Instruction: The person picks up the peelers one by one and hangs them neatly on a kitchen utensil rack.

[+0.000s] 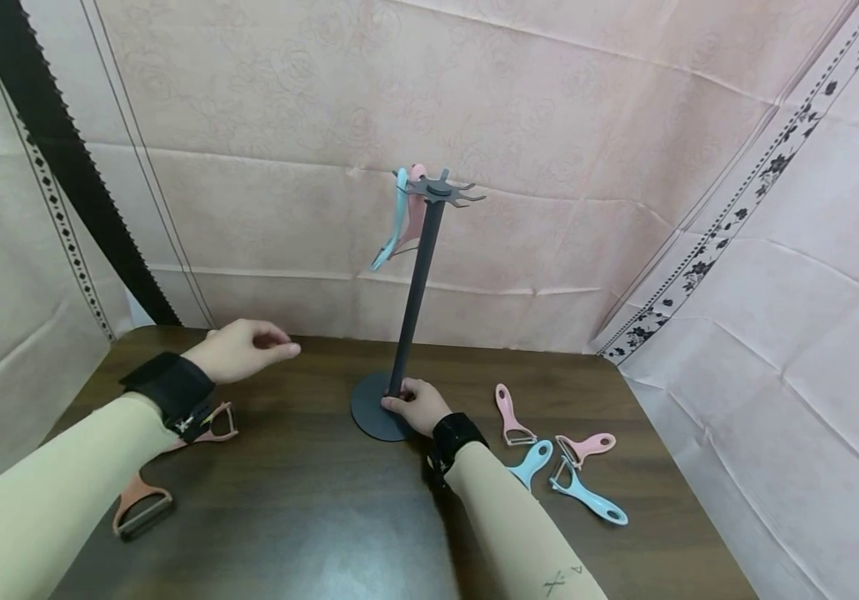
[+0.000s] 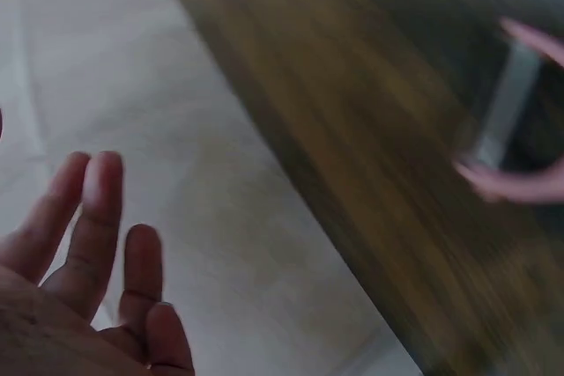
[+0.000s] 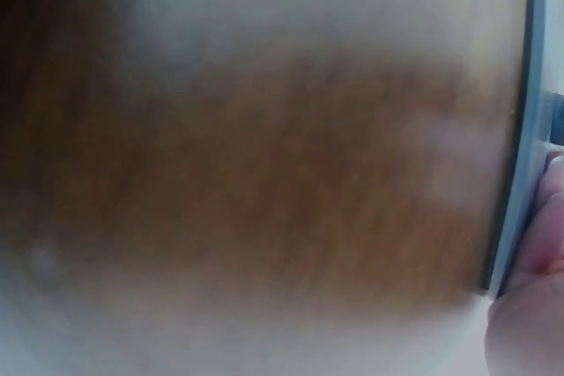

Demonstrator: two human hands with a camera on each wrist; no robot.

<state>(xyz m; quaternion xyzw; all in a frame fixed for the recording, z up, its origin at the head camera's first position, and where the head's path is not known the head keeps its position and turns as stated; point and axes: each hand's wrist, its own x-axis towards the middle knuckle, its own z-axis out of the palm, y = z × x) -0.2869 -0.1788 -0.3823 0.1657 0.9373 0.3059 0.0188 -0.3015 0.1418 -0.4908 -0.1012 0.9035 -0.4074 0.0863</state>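
Observation:
A dark grey utensil stand (image 1: 420, 287) with a round base and a hooked top rises from the table, leaning slightly. My right hand (image 1: 423, 407) grips its post low down, just above the base; in the right wrist view the base (image 3: 522, 147) shows edge-on beside the fingers (image 3: 542, 248). From the left side of the hooks hang a light blue peeler (image 1: 401, 204) and a pink peeler (image 1: 416, 218). My left hand (image 1: 245, 350) hovers with loosely bent fingers, holding nothing. Below that arm lie a pink peeler (image 1: 221, 429), partly hidden, and an orange-pink peeler (image 1: 132, 500).
Right of the stand, a pink peeler (image 1: 506, 408), another pink peeler (image 1: 592, 446), a blue peeler (image 1: 536, 458) and another blue peeler (image 1: 594, 502) lie on the brown wooden table (image 1: 287, 500). Pale patterned cloth (image 1: 549, 167) hangs behind the table and at both sides.

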